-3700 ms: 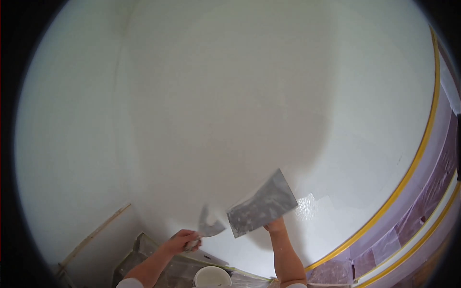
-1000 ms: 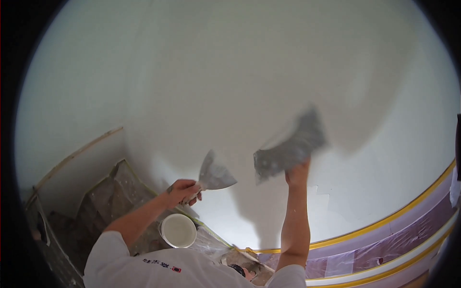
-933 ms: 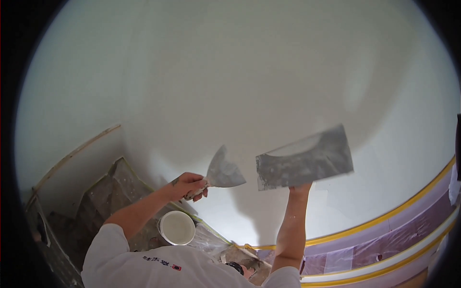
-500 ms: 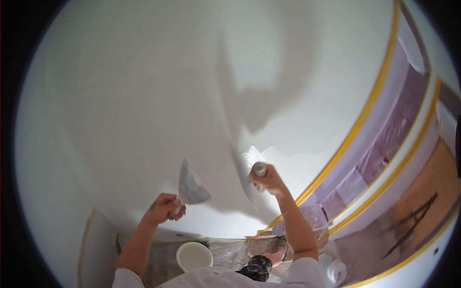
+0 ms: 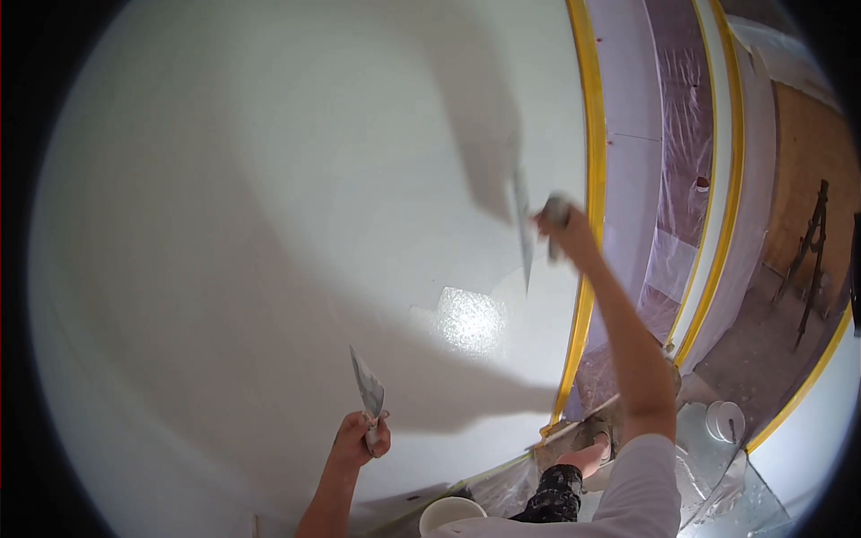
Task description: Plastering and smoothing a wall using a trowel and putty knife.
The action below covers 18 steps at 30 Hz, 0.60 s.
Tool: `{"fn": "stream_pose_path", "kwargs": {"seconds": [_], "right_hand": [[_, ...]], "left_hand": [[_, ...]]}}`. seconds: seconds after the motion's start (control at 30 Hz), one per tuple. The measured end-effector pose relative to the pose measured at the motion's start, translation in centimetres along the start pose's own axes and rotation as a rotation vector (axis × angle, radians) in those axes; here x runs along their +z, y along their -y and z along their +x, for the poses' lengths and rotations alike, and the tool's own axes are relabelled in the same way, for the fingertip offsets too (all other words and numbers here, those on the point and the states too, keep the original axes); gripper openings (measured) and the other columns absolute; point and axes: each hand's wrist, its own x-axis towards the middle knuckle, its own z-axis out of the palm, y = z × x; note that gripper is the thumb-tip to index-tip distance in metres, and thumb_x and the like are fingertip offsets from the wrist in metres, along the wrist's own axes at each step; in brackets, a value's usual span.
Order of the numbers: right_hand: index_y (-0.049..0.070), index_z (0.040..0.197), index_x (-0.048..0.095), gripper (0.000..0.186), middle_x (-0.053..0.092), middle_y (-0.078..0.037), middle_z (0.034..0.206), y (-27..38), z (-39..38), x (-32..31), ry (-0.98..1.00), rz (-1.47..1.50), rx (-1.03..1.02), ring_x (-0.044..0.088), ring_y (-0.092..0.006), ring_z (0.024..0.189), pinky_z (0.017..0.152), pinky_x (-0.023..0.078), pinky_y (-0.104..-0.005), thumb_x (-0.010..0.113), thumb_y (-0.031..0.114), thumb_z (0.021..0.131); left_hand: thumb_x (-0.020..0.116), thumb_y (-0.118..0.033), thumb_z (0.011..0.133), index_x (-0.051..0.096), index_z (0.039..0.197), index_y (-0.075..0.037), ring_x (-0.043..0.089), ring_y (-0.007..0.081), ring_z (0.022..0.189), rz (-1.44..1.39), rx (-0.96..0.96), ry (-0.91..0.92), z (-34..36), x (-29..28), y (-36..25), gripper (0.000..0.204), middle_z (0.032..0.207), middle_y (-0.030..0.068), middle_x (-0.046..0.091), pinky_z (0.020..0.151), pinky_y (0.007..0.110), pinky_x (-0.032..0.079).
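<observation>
My left hand [image 5: 354, 439] is closed round the handle of a filling knife [image 5: 367, 386], its broad triangular blade pointing up and smeared with pale filler. It is held low, in front of the pale wall [image 5: 296, 233]. Higher up and to the right, my right hand [image 5: 572, 235] grips a finishing trowel [image 5: 523, 229]. The trowel's long thin blade is seen nearly edge-on, at or very near the wall; contact cannot be made out. A wet, shiny patch [image 5: 473, 320] catches the light below the trowel.
Yellow tape [image 5: 593, 117] edges the wall at right, beside purple panels [image 5: 625, 161] and plastic sheeting [image 5: 683, 134]. A white bucket [image 5: 451, 513] stands at the bottom, with a lidded tub [image 5: 725, 420] at right. A dark stand [image 5: 813, 242] is farther right.
The view has swung to the right. My right hand has risen up the wall with the trowel. The knife in my left hand has turned narrower to view.
</observation>
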Motion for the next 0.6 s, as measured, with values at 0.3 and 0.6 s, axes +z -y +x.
{"fn": "stream_pose_path", "kwargs": {"seconds": [0.3,0.6], "right_hand": [[-0.003,0.085,0.057,0.023,0.063,-0.008,0.067,3.7,13.9,-6.0,-0.312,-0.285,-0.242,0.06,-0.0133,0.055,0.053,0.05,-0.0283,0.07,0.014,0.078],[-0.003,0.083,0.06,0.023,0.064,-0.012,0.067,9.8,14.0,4.8,-0.174,-0.31,-0.39,0.063,-0.0178,0.057,0.056,0.051,-0.0314,0.067,0.019,0.077]], "left_hand": [[0.057,-0.028,0.092,0.058,0.108,0.004,0.055,0.0211,0.051,-0.086,-0.091,-0.028,-1.9,-3.9,4.6,0.035,0.074,0.0119,0.064,0.043,0.033,0.04],[0.052,-0.031,0.096,0.062,0.1,-0.006,0.058,0.0217,0.063,-0.072,-0.088,-0.1,-7.6,-8.1,6.1,0.027,0.084,0.013,0.063,0.054,0.033,0.046]]}}
